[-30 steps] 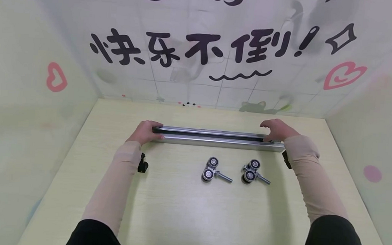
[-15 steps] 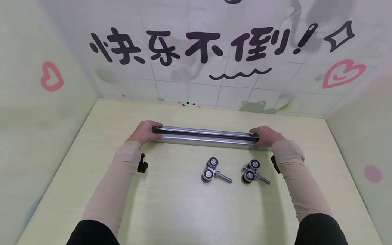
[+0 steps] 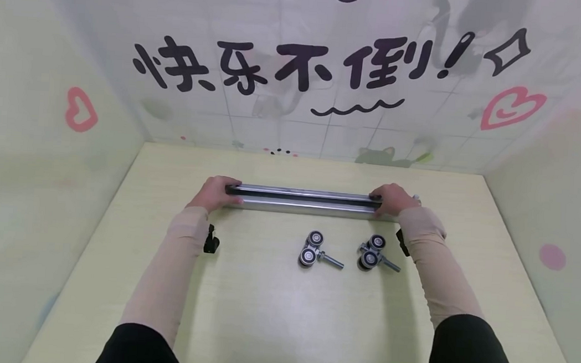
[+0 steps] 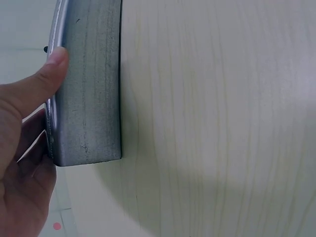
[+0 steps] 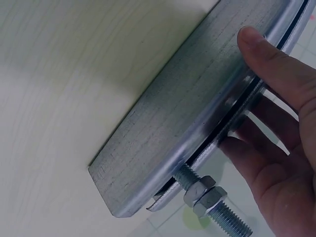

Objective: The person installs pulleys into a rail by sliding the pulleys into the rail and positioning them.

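Observation:
A silver metal rail (image 3: 304, 209) with a slot along its top lies across the far part of the table. My left hand (image 3: 216, 192) grips its left end; in the left wrist view the thumb (image 4: 58, 61) presses the near edge and the fingers are behind. My right hand (image 3: 394, 200) holds the rail near its right end, thumb on the near side, fingers behind. In the right wrist view a threaded bolt (image 5: 229, 219) with nuts sticks up from the slot by that end; whatever it joins inside is hidden. Nearer lie two roller trolleys, one left (image 3: 308, 257) and one right (image 3: 369, 259), each with a bolt.
The pale wood-grain table (image 3: 272, 313) is bounded at the back by a printed sheet (image 3: 275, 108) with dark lettering. Light side walls (image 3: 35, 188) rise to left and right. Black wrist cameras, such as the left one (image 3: 211, 240), sit on both wrists.
My right hand has moved left along the rail from its right end and now grips it. The left hand keeps its place; the two loose trolleys have not moved.

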A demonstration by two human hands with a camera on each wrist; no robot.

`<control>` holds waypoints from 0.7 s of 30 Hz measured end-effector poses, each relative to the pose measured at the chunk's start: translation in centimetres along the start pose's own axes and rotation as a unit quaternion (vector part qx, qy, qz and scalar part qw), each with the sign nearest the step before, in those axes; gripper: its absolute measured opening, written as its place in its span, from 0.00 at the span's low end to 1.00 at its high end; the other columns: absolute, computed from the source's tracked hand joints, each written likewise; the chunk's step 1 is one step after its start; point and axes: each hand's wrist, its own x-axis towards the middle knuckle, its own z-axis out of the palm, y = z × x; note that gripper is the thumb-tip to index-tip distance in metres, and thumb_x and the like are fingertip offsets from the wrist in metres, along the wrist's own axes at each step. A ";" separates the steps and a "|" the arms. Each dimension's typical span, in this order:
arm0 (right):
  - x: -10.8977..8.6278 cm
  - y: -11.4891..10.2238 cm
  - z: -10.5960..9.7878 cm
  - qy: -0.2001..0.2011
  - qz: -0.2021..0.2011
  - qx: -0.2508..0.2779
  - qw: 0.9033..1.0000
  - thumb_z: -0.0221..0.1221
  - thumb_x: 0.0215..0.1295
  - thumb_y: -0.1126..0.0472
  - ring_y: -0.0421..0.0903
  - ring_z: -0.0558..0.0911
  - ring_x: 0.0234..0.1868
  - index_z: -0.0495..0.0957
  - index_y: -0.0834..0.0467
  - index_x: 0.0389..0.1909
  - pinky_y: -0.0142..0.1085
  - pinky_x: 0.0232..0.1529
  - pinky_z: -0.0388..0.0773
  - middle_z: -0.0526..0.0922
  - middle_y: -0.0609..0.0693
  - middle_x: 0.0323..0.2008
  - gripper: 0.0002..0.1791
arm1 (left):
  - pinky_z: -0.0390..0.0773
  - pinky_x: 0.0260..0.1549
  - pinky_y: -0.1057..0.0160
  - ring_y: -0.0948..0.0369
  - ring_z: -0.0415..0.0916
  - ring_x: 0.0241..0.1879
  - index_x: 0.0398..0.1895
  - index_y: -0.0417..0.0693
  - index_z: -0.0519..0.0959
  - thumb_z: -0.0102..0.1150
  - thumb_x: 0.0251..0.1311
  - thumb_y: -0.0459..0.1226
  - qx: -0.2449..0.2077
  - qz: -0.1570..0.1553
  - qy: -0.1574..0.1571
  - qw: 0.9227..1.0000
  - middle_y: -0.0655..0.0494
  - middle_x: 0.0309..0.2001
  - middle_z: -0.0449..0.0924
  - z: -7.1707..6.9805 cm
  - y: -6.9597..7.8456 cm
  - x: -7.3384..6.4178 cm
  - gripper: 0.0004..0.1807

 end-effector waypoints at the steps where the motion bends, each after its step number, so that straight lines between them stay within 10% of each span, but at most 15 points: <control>1: 0.0 0.0 0.0 -0.001 0.003 0.003 1.000 0.69 0.41 0.67 0.62 0.71 0.53 0.74 0.67 0.50 0.51 0.56 0.67 0.75 0.65 0.50 0.30 | 0.61 0.60 0.49 0.45 0.61 0.60 0.59 0.37 0.68 0.67 0.48 0.39 0.000 -0.004 -0.003 1.000 0.39 0.59 0.67 0.0 0.1 0.0 0.33; 21: 0.5 0.7 0.3 0.010 0.013 0.048 0.999 0.70 0.34 0.69 0.62 0.72 0.52 0.75 0.68 0.49 0.50 0.56 0.67 0.76 0.64 0.50 0.32 | 0.71 0.48 0.49 0.48 0.72 0.45 0.54 0.35 0.70 0.64 0.49 0.39 0.120 0.009 -0.034 0.992 0.39 0.49 0.75 -0.4 1.8 0.1 0.29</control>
